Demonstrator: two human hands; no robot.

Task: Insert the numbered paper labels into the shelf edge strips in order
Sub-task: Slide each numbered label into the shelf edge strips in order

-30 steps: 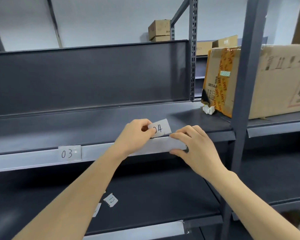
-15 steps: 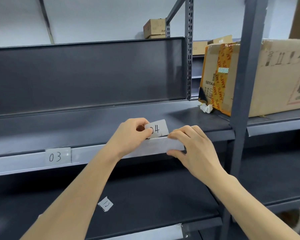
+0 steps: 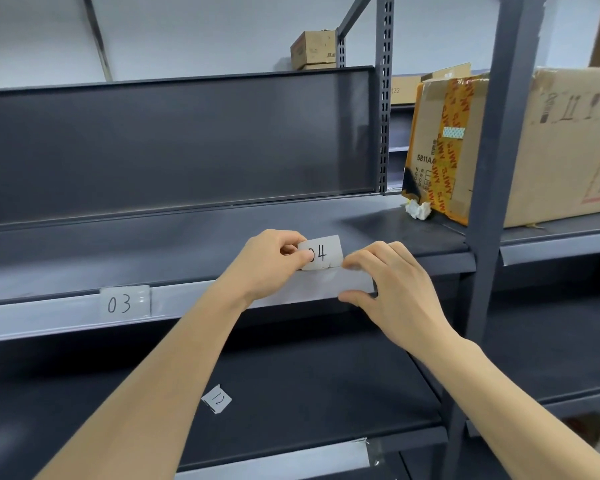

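A white paper label marked 04 (image 3: 323, 252) stands at the top edge of the clear shelf edge strip (image 3: 194, 299), most of it above the strip. My left hand (image 3: 267, 263) pinches its left side, thumb over the first digit. My right hand (image 3: 392, 289) pinches the strip's right end between thumb and fingers, just right of the label. A label marked 03 (image 3: 123, 303) sits inside the same strip further left. Another loose paper label (image 3: 217, 399) lies on the shelf below.
Dark grey metal shelving, with an upright post (image 3: 492, 202) right of my hands. A large taped cardboard box (image 3: 548, 143) and a crumpled white paper (image 3: 418, 209) sit on the shelf to the right. A small box (image 3: 314, 50) stands up high. A lower strip (image 3: 291, 459) runs beneath.
The 04 label has stayed at the strip's top edge in both hands. The view has shifted slightly, and the right fingers have closed in against the label's right edge.
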